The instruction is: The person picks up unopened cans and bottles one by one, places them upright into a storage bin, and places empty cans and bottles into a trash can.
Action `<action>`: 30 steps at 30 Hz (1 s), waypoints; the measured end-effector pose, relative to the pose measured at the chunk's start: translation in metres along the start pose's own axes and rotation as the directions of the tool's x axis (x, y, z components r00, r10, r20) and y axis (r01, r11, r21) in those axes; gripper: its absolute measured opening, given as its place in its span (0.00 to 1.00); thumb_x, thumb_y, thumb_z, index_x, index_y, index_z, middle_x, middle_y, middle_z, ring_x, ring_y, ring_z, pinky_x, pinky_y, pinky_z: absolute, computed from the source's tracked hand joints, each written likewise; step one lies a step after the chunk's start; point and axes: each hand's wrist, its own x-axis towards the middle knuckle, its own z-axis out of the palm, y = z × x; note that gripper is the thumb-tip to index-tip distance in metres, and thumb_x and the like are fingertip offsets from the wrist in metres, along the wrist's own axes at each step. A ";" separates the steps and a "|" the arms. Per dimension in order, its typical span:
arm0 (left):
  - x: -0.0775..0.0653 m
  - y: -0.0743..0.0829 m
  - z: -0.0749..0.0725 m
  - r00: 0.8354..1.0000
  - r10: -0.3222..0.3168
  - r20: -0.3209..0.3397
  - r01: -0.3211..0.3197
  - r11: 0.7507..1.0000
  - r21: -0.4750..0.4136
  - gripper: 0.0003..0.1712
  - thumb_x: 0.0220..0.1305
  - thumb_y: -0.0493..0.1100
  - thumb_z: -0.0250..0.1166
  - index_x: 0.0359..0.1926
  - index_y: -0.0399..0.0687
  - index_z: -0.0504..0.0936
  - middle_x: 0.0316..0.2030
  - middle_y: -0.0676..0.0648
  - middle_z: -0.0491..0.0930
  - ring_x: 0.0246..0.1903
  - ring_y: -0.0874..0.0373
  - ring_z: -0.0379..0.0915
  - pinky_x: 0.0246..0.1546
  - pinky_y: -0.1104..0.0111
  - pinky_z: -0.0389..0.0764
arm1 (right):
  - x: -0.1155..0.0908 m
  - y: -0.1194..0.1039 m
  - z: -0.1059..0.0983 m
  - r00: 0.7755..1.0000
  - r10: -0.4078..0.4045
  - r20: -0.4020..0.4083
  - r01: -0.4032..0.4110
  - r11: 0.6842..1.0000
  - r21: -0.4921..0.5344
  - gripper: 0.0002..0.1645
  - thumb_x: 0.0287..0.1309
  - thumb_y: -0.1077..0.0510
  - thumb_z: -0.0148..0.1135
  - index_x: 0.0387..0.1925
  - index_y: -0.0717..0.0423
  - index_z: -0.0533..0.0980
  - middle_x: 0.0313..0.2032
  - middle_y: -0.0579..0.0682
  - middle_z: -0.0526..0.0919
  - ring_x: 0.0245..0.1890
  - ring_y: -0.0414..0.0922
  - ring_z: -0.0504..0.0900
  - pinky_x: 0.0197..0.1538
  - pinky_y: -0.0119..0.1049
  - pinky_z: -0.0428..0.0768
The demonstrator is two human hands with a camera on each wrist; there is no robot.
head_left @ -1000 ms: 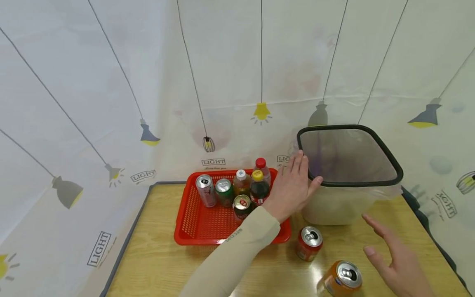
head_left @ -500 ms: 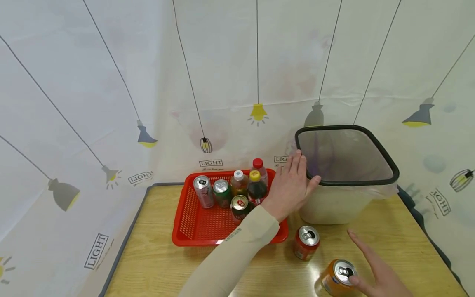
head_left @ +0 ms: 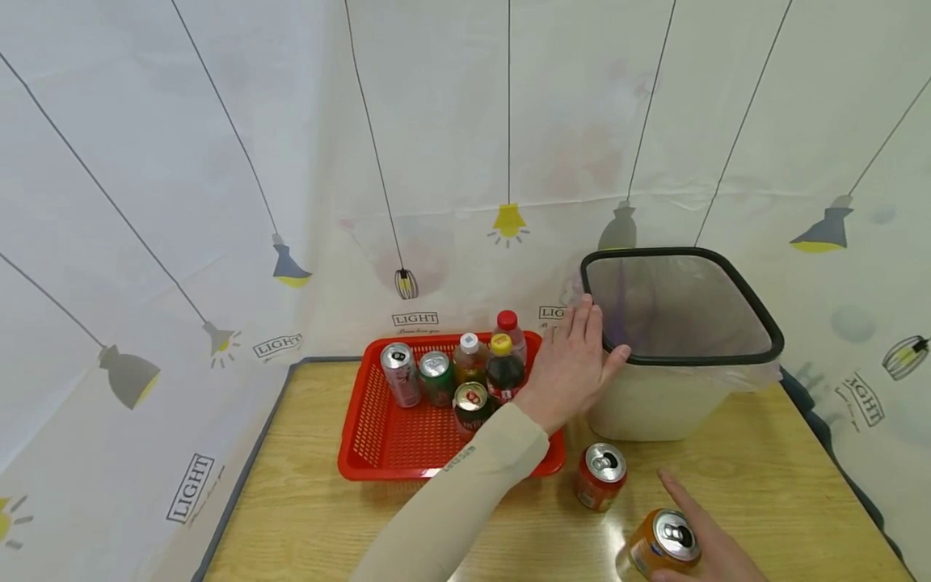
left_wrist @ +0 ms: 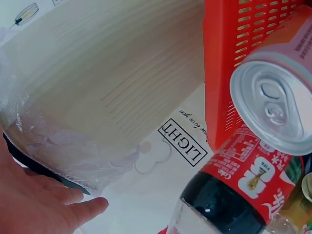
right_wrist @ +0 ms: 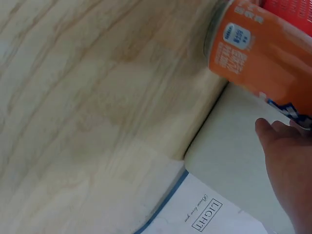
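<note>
My left hand [head_left: 570, 368] lies with straight fingers against the left edge of a bin [head_left: 640, 412], at its black rim [head_left: 698, 360]. The left wrist view shows those fingers at the rim and the bin's plastic liner [left_wrist: 73, 156]. Upright on the table stands an orange drink can [head_left: 665, 546], its tab end up. My right hand [head_left: 716, 550] is at the can's right side, index finger straight past it and thumb low in front. In the right wrist view, fingers overlap the orange can [right_wrist: 263, 63] at its lower edge. A red can [head_left: 602, 477] stands just behind it.
A red perforated basket [head_left: 400, 469] at the left holds several cans and bottles, among them a cola bottle with a yellow cap [head_left: 503, 372] beside my left wrist. A lamp-patterned sheet [head_left: 436, 162] hangs behind the wooden table [head_left: 291, 501].
My right hand has moved left and down, from right of the orange can to close about it. The left hand keeps its place at the bin; the cans have not moved.
</note>
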 end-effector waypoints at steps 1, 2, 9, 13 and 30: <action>0.000 0.000 0.000 1.000 0.000 0.001 0.000 1.000 -0.001 0.45 0.80 0.69 0.33 0.83 0.45 0.50 0.83 0.46 0.41 0.80 0.49 0.44 0.75 0.52 0.58 | 0.001 -0.001 0.001 1.000 -0.004 -0.008 0.004 1.000 -0.008 0.73 0.48 0.49 0.84 0.83 0.53 0.45 0.73 0.73 0.61 0.64 0.72 0.70 0.53 0.39 0.80; 0.000 0.000 0.000 1.000 0.001 0.001 -0.001 1.000 -0.004 0.45 0.80 0.69 0.33 0.83 0.45 0.50 0.83 0.46 0.41 0.80 0.48 0.43 0.75 0.52 0.57 | 0.001 -0.001 0.002 1.000 -0.011 -0.017 0.010 1.000 -0.008 0.72 0.47 0.49 0.84 0.82 0.56 0.47 0.72 0.73 0.62 0.63 0.72 0.71 0.52 0.39 0.80; 0.001 0.000 0.000 1.000 0.004 0.000 -0.004 1.000 -0.009 0.45 0.80 0.69 0.32 0.83 0.44 0.50 0.83 0.45 0.42 0.81 0.47 0.42 0.76 0.50 0.57 | 0.002 -0.008 0.004 0.984 0.164 0.062 -0.167 0.985 0.051 0.61 0.52 0.42 0.80 0.77 0.60 0.58 0.64 0.66 0.74 0.51 0.50 0.82 0.45 0.38 0.81; 0.000 -0.001 0.000 1.000 0.000 0.003 0.000 1.000 -0.006 0.45 0.80 0.69 0.32 0.83 0.44 0.49 0.83 0.45 0.42 0.81 0.47 0.42 0.76 0.50 0.57 | 0.002 -0.012 0.006 0.973 0.219 0.068 -0.223 0.972 0.067 0.50 0.56 0.42 0.78 0.71 0.58 0.66 0.57 0.59 0.78 0.44 0.39 0.81 0.42 0.36 0.81; 0.001 -0.001 0.000 1.000 -0.002 0.010 0.003 1.000 -0.018 0.45 0.80 0.69 0.32 0.83 0.44 0.49 0.83 0.46 0.41 0.81 0.47 0.41 0.76 0.50 0.56 | 0.007 -0.015 -0.002 0.976 -0.055 -0.211 0.051 0.998 -0.027 0.34 0.49 0.56 0.83 0.55 0.59 0.75 0.46 0.50 0.80 0.35 0.27 0.77 0.32 0.31 0.80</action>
